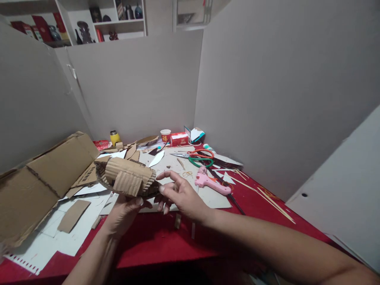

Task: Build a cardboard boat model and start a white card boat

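A hand-built cardboard model (127,174), rounded on top with bared corrugated ridges and a square patch on its side, is held above the front of the table. My left hand (127,209) grips it from below, its thumb against the lower side and its other fingers mostly hidden underneath. At the model's right end, my right hand (181,196) has its thumb and curled index finger around the edge; the exact contact is partly hidden. Just beyond my right hand lie a pink glue gun (209,182) and scissors with orange and green handles (202,158).
A large opened cardboard box (35,174) fills the left side. Cut cardboard (74,215) and white paper lie on the red tablecloth (166,245). Farther back stand a yellow bottle (114,137), a paper cup (165,135) and a red box (179,139). Thin sticks (274,204) lie right.
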The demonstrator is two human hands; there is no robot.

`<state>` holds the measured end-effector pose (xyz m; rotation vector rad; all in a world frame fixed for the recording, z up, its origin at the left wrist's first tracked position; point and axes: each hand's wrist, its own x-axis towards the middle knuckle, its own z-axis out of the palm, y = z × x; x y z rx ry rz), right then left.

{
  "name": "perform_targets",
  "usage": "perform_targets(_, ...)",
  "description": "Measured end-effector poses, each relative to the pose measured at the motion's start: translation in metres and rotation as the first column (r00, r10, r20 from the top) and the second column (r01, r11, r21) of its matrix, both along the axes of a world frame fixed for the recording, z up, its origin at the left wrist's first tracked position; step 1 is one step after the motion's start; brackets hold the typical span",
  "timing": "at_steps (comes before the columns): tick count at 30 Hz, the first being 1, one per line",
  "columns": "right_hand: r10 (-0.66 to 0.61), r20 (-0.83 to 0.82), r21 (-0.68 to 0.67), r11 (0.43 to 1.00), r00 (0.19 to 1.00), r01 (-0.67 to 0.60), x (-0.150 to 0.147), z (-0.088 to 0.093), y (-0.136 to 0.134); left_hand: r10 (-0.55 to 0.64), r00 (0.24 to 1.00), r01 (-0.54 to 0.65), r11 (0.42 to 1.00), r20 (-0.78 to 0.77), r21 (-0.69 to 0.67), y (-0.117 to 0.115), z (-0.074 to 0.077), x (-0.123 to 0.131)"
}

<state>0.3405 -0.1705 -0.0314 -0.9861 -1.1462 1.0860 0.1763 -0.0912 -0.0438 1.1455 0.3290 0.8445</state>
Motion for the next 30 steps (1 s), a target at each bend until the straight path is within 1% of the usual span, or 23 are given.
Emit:
perform_targets(2,-0.042,0.089,0.134,0.991,0.995,0.03,0.001,-0.004,-0.003,-0.007,1.0,0.008,1.0,0.01,-0.027,0.001,-0.001,-0.001)
perform_targets(3,-0.074,0.151,0.222,0.974,0.986,0.039,0.002,-0.006,-0.004,-0.012,1.0,0.012,0.999,0.014,-0.039,0.001,-0.002,-0.002)
perform_targets(6,-0.189,0.336,0.474,0.88,0.923,0.007,0.005,-0.013,-0.004,-0.036,0.999,0.038,0.998,0.04,-0.053,0.001,-0.002,-0.003)
perform_targets(8,-0.27,0.405,0.579,0.815,0.874,-0.016,0.007,-0.015,-0.002,-0.068,0.996,0.07,0.997,0.058,-0.043,0.0,-0.001,-0.003)
perform_targets(10,-0.338,0.432,0.641,0.767,0.836,-0.021,0.008,-0.015,0.0,-0.089,0.994,0.092,0.995,0.063,-0.033,-0.001,-0.001,-0.003)
perform_targets(13,-0.397,0.449,0.69,0.723,0.8,-0.029,0.01,-0.013,0.002,-0.08,0.996,0.081,0.996,0.047,-0.022,-0.002,-0.001,-0.003)
perform_targets(17,-0.436,0.456,0.716,0.698,0.776,-0.029,0.01,-0.01,0.001,-0.052,0.998,0.053,0.998,0.047,-0.023,-0.002,-0.002,-0.004)
perform_targets(23,-0.404,0.499,0.687,0.723,0.767,-0.067,0.011,-0.009,0.001,-0.041,0.997,0.045,0.997,0.063,-0.069,-0.002,-0.002,-0.002)
perform_targets(26,-0.424,0.517,0.69,0.721,0.744,-0.068,0.011,-0.01,0.003,-0.075,0.994,0.083,0.991,0.079,-0.107,0.0,-0.002,-0.001)
perform_targets(28,-0.432,0.525,0.675,0.737,0.733,-0.049,0.012,-0.01,0.005,-0.111,0.992,0.119,0.984,0.063,-0.131,0.002,-0.002,0.0)
perform_targets(30,-0.434,0.538,0.646,0.763,0.723,-0.022,0.015,-0.009,0.008,-0.147,0.989,0.147,0.979,0.011,-0.144,0.004,0.0,0.001)
